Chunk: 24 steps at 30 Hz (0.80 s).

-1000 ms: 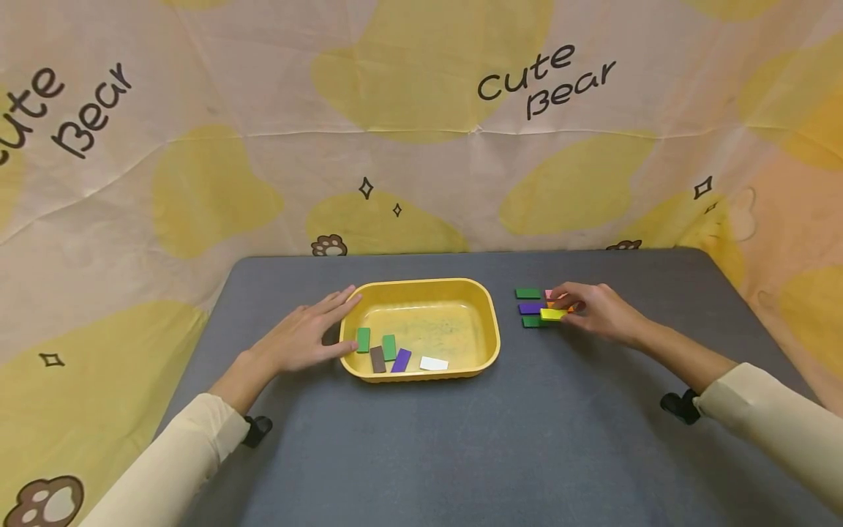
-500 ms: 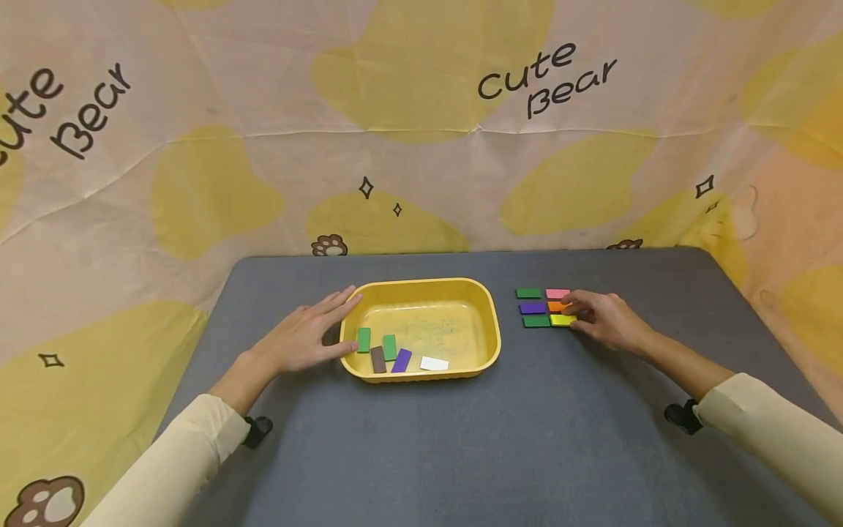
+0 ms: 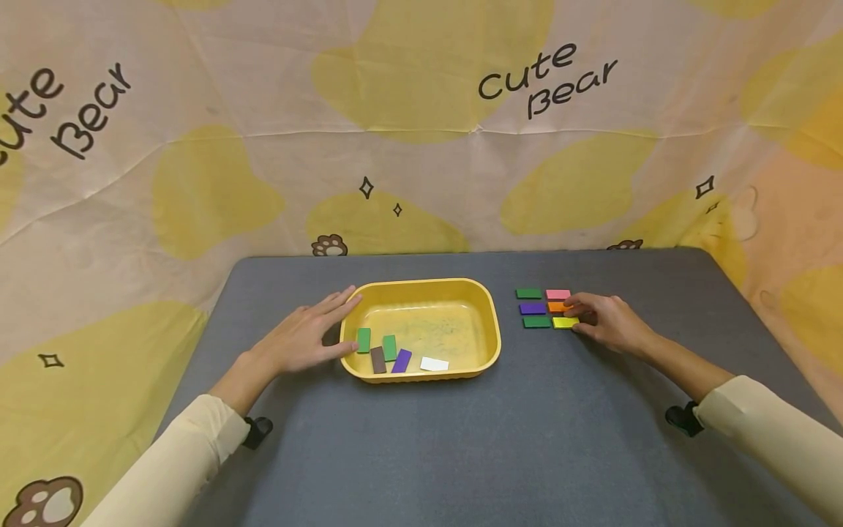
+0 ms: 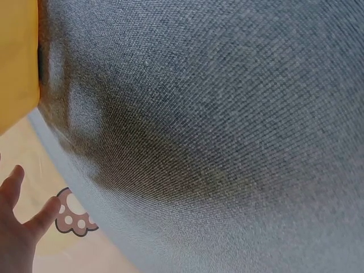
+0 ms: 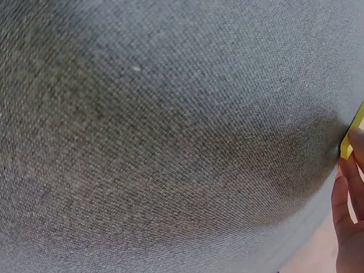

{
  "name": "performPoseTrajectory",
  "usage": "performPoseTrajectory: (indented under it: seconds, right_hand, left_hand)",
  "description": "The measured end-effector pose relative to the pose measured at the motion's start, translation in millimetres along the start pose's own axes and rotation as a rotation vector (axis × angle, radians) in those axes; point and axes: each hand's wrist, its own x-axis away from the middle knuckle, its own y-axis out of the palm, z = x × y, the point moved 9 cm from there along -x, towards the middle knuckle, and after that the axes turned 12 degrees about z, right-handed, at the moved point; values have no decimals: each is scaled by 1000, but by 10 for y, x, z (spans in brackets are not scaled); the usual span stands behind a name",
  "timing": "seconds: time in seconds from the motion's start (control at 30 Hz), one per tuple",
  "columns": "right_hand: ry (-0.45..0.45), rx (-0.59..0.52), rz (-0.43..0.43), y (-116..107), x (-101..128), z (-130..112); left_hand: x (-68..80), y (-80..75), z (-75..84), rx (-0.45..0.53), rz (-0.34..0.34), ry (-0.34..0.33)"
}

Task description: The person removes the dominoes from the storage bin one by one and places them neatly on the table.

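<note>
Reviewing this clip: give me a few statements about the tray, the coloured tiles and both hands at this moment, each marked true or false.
1. The yellow tray holds five tiles. True.
2. The right hand touches the yellow tile at the front right of the group on the table. True.
3. The left hand is holding a green tile in the air. False: it rests flat beside the tray's left rim with straight fingers, holding nothing.
4. The white tile lies outside the tray on the grey table. False: it lies inside the tray, near its front wall.
5. Six tiles sit on the table in two columns. True.
6. The pink tile is stacked on the purple one. False: it lies flat at the back right.
</note>
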Motion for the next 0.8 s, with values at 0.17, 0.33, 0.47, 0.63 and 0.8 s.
performPoseTrajectory:
  seconds: [0.17, 0.33, 0.47, 0.63, 0.8]
  right_hand:
    - [7, 12, -9, 17, -6, 13]
    - [15, 9, -12, -3, -15, -18]
    - [31, -29, 13, -111, -66, -118]
    - [31, -108, 90, -261, -201, -281]
    - [36, -258, 92, -265, -355, -508]
  left_hand:
    - [0, 2, -1, 0, 2, 2]
    - [1, 1, 1, 0, -1, 0]
    - [0, 0, 0, 4, -2, -2]
    - [3, 4, -5, 12, -2, -6]
    - [1, 6, -12, 10, 1, -7]
